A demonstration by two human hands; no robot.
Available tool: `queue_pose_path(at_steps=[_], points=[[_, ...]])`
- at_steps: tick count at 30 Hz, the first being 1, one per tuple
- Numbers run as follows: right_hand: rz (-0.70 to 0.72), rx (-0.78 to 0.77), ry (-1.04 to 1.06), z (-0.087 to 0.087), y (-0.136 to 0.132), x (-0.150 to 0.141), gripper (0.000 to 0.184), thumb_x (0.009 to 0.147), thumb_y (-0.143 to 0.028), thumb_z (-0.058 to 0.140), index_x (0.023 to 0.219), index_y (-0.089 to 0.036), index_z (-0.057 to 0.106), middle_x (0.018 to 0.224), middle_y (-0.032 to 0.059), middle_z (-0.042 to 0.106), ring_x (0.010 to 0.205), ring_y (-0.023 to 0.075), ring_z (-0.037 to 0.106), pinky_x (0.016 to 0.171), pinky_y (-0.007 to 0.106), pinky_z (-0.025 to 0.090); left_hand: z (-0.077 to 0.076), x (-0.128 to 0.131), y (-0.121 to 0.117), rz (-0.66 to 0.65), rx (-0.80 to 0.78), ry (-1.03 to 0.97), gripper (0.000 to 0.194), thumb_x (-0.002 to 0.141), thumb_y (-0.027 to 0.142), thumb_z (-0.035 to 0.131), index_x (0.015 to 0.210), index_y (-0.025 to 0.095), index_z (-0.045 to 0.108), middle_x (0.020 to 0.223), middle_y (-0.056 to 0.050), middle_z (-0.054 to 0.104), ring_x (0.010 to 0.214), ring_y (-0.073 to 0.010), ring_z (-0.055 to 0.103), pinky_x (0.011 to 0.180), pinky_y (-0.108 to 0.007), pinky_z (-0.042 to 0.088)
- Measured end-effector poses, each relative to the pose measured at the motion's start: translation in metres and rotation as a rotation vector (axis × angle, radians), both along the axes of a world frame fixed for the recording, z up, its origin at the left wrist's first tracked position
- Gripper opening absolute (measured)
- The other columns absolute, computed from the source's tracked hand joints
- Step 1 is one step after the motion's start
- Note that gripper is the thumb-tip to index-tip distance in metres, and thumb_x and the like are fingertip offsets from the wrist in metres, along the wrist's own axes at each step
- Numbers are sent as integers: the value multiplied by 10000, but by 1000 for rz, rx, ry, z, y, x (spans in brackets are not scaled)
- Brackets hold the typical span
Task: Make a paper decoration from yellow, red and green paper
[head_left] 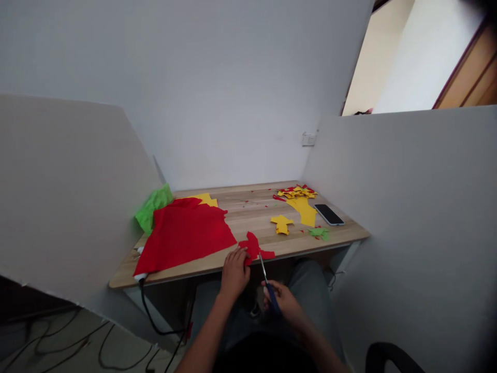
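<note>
At the table's front edge my left hand (235,270) has its fingers on a small cut piece of red paper (251,245), with the thumb at the paper's lower edge. My right hand (283,300) is wrapped around the dark blue handles of a pair of scissors (264,269). The scissors' blades point up and away from me, their tips at the red piece's right part. A big red sheet (190,230) lies to the left of my left hand. Further right rests a yellow cut-out (282,224) with several arms.
Yellow and red scraps (297,192) are heaped at the back right, near a yellow strip (305,211). A phone (329,214) and green scraps (319,233) lie on the right. Crumpled green paper (153,207) leans by the left partition (70,191). A black cable (149,311) hangs at the front left.
</note>
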State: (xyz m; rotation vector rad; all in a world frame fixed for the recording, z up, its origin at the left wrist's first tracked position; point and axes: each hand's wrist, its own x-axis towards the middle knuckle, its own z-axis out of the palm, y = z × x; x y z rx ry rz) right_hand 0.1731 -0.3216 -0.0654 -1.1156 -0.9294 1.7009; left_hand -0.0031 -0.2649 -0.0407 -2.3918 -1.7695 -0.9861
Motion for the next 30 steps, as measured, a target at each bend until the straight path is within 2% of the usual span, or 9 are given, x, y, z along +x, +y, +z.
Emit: queue_pose_path(at_steps=[2,4,8,10,14,17,21,25,30], points=[[35,-12,79,4,-8,0,661,596,-702,783,971,-176,638,644,-45,569,567,78,542,581,211,464,-2,0,-2,2,3,23,394,742,22,496,1067,182,651,1298,-82,645,1265,-257,524,1132,-441,353],[46,-24,87,8,-12,0,675,639,-725,739,1021,-180,633,677,-40,572,572,79,544,580,217,470,-6,0,-5,11,20,44,430,743,18,493,1103,188,655,1324,-82,625,1295,-269,500,1141,-457,341],[71,-31,-53,12,-5,-5,844,510,-790,753,1045,-151,623,623,-38,567,498,90,502,474,224,446,-14,-1,-12,45,57,74,519,742,18,504,1194,227,650,1362,-79,590,1325,-290,470,1142,-488,330],[90,-27,-98,11,1,-8,836,488,-792,757,996,-141,626,610,-29,573,489,90,500,455,220,441,-17,-1,-14,57,66,79,528,742,21,508,1205,229,653,1367,-86,585,1332,-297,462,1140,-494,329],[91,-22,-121,8,11,-13,685,578,-760,728,882,-159,604,615,-17,583,482,88,514,448,217,447,-16,0,-15,62,61,78,520,741,25,505,1197,220,660,1368,-94,586,1334,-304,457,1143,-493,319],[94,-37,-171,10,17,-13,658,577,-754,724,848,-171,584,607,-25,571,468,85,498,437,225,450,-15,1,-16,72,53,80,511,738,31,505,1189,213,664,1386,-103,577,1334,-306,456,1137,-490,319],[72,31,-242,18,22,-3,691,557,-733,739,929,-168,597,594,-48,551,463,79,477,425,218,428,-14,3,-19,80,39,100,531,734,37,504,1221,196,647,1465,-88,524,1376,-325,402,1139,-502,291],[67,94,-281,24,26,7,679,615,-683,732,1041,-178,574,595,-56,577,446,88,493,411,217,417,-9,5,-22,60,-17,126,607,724,20,486,1284,219,610,1465,-37,537,1408,-328,354,1141,-523,258],[132,94,-258,29,38,-7,653,635,-645,737,1054,-195,519,598,-43,630,419,121,544,384,233,435,-7,4,-22,72,-24,138,553,758,53,504,1267,227,630,1461,-67,535,1389,-336,383,1132,-537,262]])
